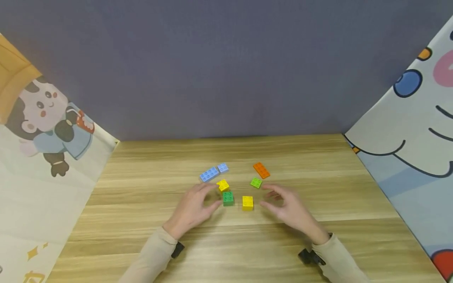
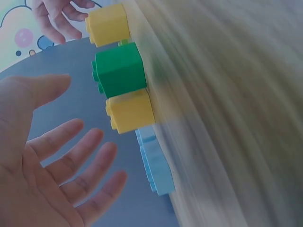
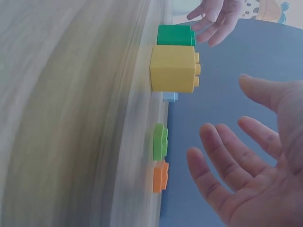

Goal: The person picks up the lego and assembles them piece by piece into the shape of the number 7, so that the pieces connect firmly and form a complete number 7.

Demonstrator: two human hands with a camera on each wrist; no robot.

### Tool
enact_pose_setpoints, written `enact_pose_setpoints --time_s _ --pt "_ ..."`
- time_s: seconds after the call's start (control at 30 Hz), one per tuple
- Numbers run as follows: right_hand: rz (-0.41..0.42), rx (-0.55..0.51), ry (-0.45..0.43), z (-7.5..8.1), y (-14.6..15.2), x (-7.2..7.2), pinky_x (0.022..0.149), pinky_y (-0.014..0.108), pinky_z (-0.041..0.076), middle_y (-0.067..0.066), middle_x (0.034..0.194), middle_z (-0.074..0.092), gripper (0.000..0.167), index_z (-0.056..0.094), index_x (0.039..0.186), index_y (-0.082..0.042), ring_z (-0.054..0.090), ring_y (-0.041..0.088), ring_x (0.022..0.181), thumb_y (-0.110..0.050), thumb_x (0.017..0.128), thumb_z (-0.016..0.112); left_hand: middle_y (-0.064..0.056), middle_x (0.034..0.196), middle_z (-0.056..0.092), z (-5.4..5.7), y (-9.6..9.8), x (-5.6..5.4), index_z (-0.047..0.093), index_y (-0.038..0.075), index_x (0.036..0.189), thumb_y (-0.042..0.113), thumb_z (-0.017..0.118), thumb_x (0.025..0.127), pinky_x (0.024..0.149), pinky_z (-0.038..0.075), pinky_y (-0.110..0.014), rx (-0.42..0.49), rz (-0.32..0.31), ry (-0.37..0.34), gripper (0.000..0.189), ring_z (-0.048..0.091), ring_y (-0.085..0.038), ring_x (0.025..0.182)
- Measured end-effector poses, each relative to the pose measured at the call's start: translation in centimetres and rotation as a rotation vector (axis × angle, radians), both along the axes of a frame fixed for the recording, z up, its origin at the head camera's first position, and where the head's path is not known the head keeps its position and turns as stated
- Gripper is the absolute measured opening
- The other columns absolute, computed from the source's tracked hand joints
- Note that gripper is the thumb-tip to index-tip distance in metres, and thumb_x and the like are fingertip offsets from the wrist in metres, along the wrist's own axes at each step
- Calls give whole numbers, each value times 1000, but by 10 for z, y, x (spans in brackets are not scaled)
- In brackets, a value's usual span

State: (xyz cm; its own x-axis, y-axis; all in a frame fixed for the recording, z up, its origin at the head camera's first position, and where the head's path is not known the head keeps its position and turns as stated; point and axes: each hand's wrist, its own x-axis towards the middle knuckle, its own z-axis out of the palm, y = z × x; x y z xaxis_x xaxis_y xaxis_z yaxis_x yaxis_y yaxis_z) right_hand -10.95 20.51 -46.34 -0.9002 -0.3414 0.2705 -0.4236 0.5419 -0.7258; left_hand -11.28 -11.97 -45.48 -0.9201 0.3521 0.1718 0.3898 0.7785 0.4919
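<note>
One table [image 1: 318,169], wood-grained, bearing seven studded bricks, all studs up.

Two hands, unladen, low over the table's middle. Left hand [image 1: 192,206]: fingers loosely bent, thumb well apart from them, just beside the green brick; no contact seen. Right hand [image 1: 288,206]: likewise spread and holding nothing, to the right of the right-hand yellow brick.

Stage, as judged: a reach, with no grip made. The next move would call for bringing thumb and fingers together on opposite side walls of a brick, below its studs; the green and right-hand yellow bricks are handiest.

One long blue brick [image 1: 209,174], far left of the group; long axis from near left to far right.

One orange brick [image 1: 261,170], oblong, far right; long axis from far left to near right.

Three taller square-topped bricks, no long axis on top: green brick [image 1: 228,199] and right-hand yellow brick [image 1: 247,203], both roughly square to the person, a gap between; left-hand yellow brick [image 1: 223,185], skewed, just behind the green.

Two low square bricks: light-green brick [image 1: 256,182], turned askew, near the orange; small blue brick [image 1: 223,168], just beside the long blue's far end.
</note>
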Motion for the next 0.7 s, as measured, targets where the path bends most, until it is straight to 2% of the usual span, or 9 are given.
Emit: enact_pose_setpoints --time_s 0.1,0.37,0.53,0.7 --pt "9 3 -16 0 -4 1 88 49 64 15 131 75 50 68 135 -3 76 28 102 -11 89 86 -8 143 70 -1 5 0 71 14 138 39 79 96 114 52 -54 6 -13 -2 49 65 -32 133" --pt "38 20 -32 -7 -10 2 87 43 65 13 115 78 50 68 134 0 76 24 97 -11 88 86 -7 136 73 -7 12 -2 73 14 133 34 82 94 110 55 -51 18 -50 -10 45 69 -29 127" --pt "67 13 -57 -12 -15 1 87 40 65 12 117 78 48 68 134 0 76 23 97 -11 90 84 -5 131 75 -9 14 -3 72 12 133 32 82 94 106 58 -48 21 -68 -23 45 72 -26 120" --pt "81 5 -105 -14 -18 1 89 39 65 10 123 77 46 68 135 -2 76 22 100 -12 92 82 -7 134 75 -5 17 -4 70 11 136 33 81 95 107 58 -49 14 -64 -47 48 72 -28 121"
